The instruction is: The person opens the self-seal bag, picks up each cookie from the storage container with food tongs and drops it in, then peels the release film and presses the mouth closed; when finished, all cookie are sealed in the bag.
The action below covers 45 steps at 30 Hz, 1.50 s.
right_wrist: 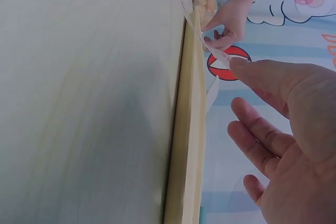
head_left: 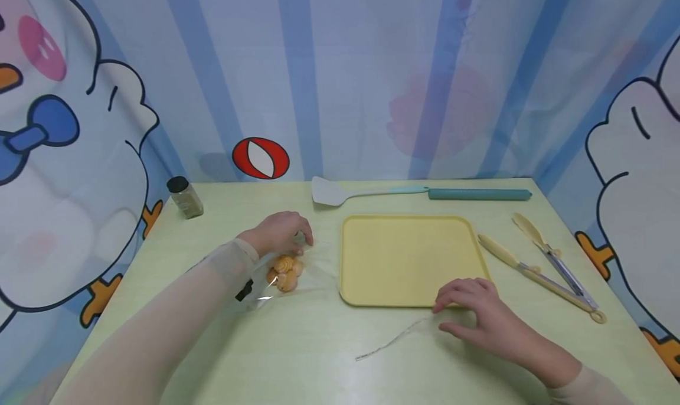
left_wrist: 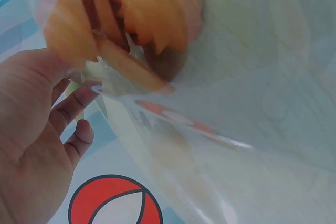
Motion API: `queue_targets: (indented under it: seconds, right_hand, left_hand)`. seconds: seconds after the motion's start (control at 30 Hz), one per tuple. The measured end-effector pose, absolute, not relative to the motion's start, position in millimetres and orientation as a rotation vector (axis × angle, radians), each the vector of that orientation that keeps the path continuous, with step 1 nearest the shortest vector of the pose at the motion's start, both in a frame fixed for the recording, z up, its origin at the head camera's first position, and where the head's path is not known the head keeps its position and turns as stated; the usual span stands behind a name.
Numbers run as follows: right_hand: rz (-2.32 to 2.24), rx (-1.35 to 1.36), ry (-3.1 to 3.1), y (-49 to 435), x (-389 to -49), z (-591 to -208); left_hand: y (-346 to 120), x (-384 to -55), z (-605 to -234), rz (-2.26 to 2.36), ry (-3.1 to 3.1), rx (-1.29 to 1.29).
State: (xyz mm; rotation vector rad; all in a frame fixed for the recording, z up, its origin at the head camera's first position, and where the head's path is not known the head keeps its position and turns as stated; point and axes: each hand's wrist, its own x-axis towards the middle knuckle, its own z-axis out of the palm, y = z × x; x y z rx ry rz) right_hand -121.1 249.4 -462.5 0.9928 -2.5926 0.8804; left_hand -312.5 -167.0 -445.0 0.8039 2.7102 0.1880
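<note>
A clear plastic bag [head_left: 313,278] holds several orange-brown, shell-shaped cookies [head_left: 285,273] left of the yellow tray. My left hand [head_left: 278,232] pinches the bag's far edge; in the left wrist view the cookies [left_wrist: 152,14] sit close to the thumb, seen through the film. At the tray's near right corner is my right hand [head_left: 480,319], with a thin clear plastic strip [head_left: 390,343] at its thumb and index fingertips. In the right wrist view that strip [right_wrist: 216,53] runs from the thumb tip, above the tray rim. The index fingertip is hidden there.
The yellow tray [head_left: 409,263] lies mid-table. Behind it are a spatula [head_left: 329,192] and a teal rod-shaped piece [head_left: 478,194]. Spread tongs [head_left: 552,275] lie to the right. A black-capped jar [head_left: 186,198] stands back left. A printed curtain [head_left: 350,80] surrounds the table.
</note>
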Motion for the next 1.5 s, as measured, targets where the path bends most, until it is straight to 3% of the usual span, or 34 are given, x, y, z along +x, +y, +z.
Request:
queue_targets:
  seconds: [0.53,1.03,1.5]
  right_hand:
    - [0.921,0.935,-2.598,255.9,-127.4,-455.9]
    - [0.561,0.992,-2.796,240.2,-131.4,-478.6]
    - [0.826,1.015,-2.672,239.6,-131.3,-458.7]
  left_hand:
    - [-167.4,-313.6,-442.6,0.178,2.720,0.759]
    - [-165.1,-311.9,-441.1,0.201,2.724,0.723]
    - [-166.9,-313.2,-442.6,0.256,2.721,0.704]
